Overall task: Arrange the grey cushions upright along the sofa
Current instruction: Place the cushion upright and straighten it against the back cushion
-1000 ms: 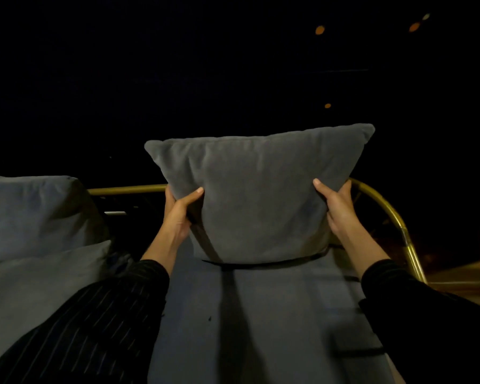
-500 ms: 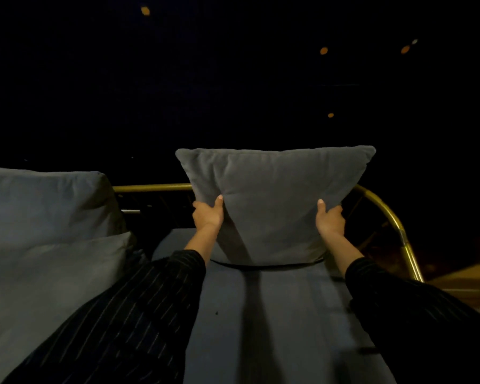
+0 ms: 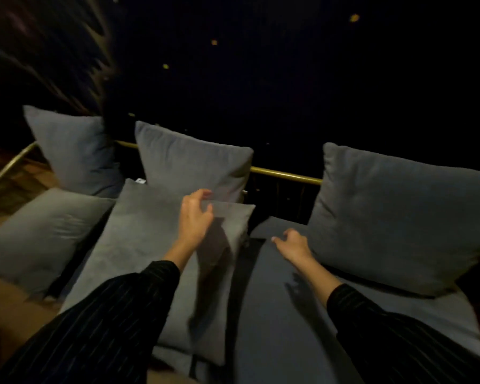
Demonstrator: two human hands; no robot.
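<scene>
Your two arms reach forward in dark pinstriped sleeves (image 3: 100, 322). Your left hand (image 3: 196, 217) hovers over the far right part of the flat cushion (image 3: 139, 253), fingers loosely curled and apart, holding nothing; whether the fingertips touch the fabric you cannot tell, as the hand is blurred. Your right hand (image 3: 293, 243) is low over the seat pad (image 3: 275, 314), fingers bent and relaxed, empty too, just beside the lower left edge of the right upright cushion (image 3: 399, 217).

That flat cushion lies on its face under your left forearm, running from near you toward the back rail. To its left a second flat cushion (image 3: 36, 236) lies slanted, near the sofa's left end.

Farther back, the right upright cushion stands leaning against the brass rail (image 3: 286, 174), its bottom edge on the seat pad. Behind your left hand the middle upright cushion (image 3: 191, 164) stands against the same rail, its lower edge hidden by the flat one. At the far left another upright cushion (image 3: 72, 151) stands in the corner, where the rail bends forward.

Between the middle and right upright cushions the rail and dark bars below it are bare. Beyond the sofa the room is nearly black, with a few small orange lights (image 3: 354, 18) high up. A strip of brownish floor (image 3: 14, 303) shows at the left.
</scene>
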